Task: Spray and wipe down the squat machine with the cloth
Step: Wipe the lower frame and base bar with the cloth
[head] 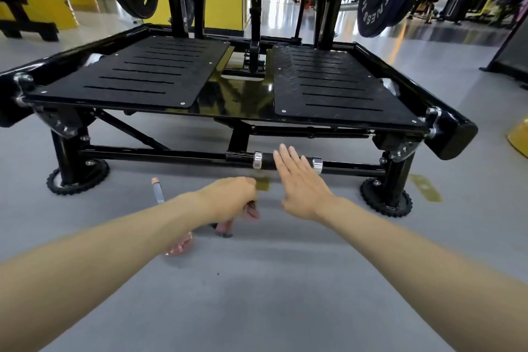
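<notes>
You are wearing the only camera on your head. It is facing forward and down, sitting low and close to the foot platform of the squat machine, its wide lens taking in the grey floor just before it.

Left hand gripping cloth, right hand flat, squat machine ahead

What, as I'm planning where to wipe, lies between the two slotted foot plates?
In the head view, a glossy black centre panel lies between the left foot plate and right foot plate, with a black upright at its far end.
</notes>
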{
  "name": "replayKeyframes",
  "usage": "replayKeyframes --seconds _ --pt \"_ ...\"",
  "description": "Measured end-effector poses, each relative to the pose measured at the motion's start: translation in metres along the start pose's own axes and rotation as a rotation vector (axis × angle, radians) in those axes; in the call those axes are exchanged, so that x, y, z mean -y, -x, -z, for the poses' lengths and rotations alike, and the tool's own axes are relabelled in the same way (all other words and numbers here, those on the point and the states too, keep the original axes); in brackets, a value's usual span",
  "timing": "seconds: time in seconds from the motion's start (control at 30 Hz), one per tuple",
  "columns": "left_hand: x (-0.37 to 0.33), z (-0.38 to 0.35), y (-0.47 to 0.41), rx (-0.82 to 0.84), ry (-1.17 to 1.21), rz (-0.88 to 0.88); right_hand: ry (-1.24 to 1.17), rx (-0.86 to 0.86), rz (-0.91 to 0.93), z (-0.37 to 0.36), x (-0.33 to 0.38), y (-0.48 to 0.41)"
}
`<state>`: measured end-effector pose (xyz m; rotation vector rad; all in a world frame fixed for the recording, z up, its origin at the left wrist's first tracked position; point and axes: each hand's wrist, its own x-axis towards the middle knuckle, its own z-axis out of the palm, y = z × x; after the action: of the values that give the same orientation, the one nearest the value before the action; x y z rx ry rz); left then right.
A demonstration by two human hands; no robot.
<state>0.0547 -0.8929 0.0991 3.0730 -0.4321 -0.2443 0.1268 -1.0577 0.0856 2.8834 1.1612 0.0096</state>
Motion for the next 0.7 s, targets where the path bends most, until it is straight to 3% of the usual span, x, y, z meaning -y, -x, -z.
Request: replayKeyframes --seconds 0.13,0.27,0.37,0.43,0.57,0.63,0.7 --pt "0.011 0.007 0.007 -0.222 0.463 0.169 -0.422 0.054 0.068 -0.003 0.015 0.001" --pt "0.025 0.028 0.022 -0.23 1.104 0.337 -1.128 0.041 -0.107 0.011 0.049 -0.009" --pt "0.028 0.027 0.035 -0.302 1.511 0.384 -1.18 -0.037 -0.092 0.009 0.065 -0.019" --pt "0.03 0.023 0.04 -0.354 1.677 0.424 -1.202 -0.08 -0.202 0.004 0.069 -0.025" --pt "0.044 0.023 0.051 -0.445 1.684 0.498 -0.75 -0.472 -0.1 0.008 0.093 -0.032" --pt "0.057 0.023 0.056 -0.529 1.655 0.523 -0.772 -0.549 -0.058 0.008 0.111 -0.036" --pt "0.072 0.016 0.058 -0.601 1.572 0.648 -0.962 -0.477 -0.089 0.004 0.122 -0.04"
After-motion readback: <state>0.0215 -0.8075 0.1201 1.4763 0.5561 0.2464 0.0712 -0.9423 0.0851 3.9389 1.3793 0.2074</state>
